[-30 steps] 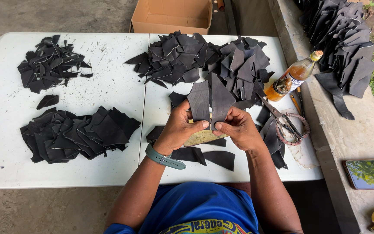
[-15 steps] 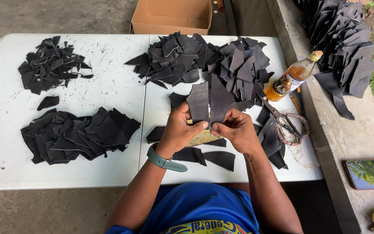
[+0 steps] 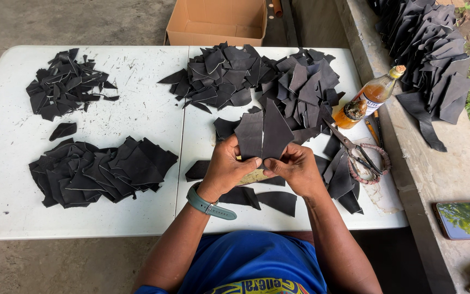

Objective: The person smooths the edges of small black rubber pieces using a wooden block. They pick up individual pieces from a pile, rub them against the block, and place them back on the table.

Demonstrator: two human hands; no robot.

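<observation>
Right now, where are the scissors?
In the head view the scissors lie on the white table to the right of the right hand, among dark leather pieces and just below the amber bottle.

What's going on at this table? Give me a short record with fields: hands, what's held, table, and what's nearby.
left hand: left hand grips the left dark piece, wrist wears a teal watch
right hand: right hand grips the right dark piece
held pieces: two flat dark cut shapes, upright, edges side by side
table: white folding table with several piles of dark pieces
nearby: scissors, bottle of amber liquid, cardboard box, phone on the ledge
</observation>
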